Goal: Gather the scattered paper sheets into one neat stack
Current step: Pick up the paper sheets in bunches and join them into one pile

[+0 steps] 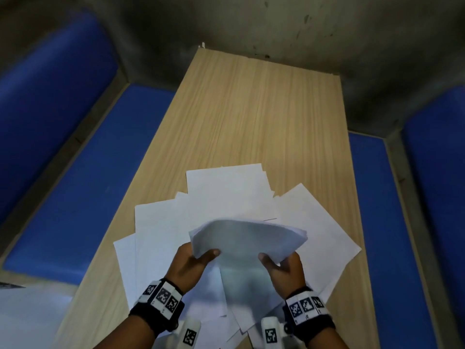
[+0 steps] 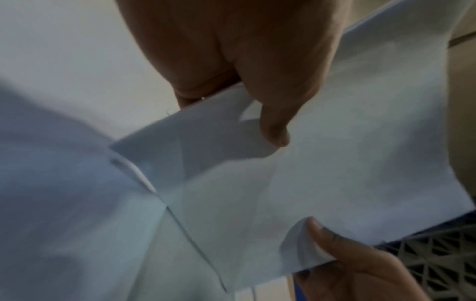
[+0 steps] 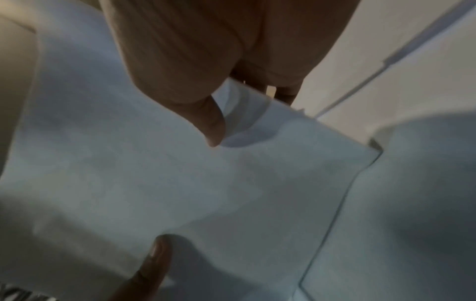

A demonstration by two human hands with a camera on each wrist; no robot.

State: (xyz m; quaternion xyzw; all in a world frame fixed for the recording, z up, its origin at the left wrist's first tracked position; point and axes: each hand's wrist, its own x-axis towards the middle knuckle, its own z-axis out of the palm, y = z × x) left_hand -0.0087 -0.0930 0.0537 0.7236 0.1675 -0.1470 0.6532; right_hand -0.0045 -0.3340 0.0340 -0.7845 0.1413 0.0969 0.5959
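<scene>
— White paper is seen all over the near end of the long pale wooden table (image 1: pixel 251 117). How is it spread?

— Loose white paper sheets (image 1: pixel 156 227) are fanned flat and overlapping on the tabletop, some pointing left, some right, some toward the far end. A small bundle of white sheets (image 1: pixel 247 238) is held up above them, bowed into an arch across its top edge.

— By which hand is the bundle gripped?

— By both. The left hand (image 1: pixel 191 263) is closed on the bundle's left edge, thumb on top and fingers (image 2: pixel 190 89) tucked beneath. The right hand (image 1: pixel 281 268) is clamped on the right edge in the same way, thumb pressed onto the top sheet.

— What else is noted?

— Black wrist straps with checkered tags (image 1: pixel 161 298) are worn on both arms. Blue padded benches (image 1: pixel 75 192) are set along both sides of the table, and a grey concrete wall (image 1: pixel 302 26) is seen beyond its far end.
</scene>
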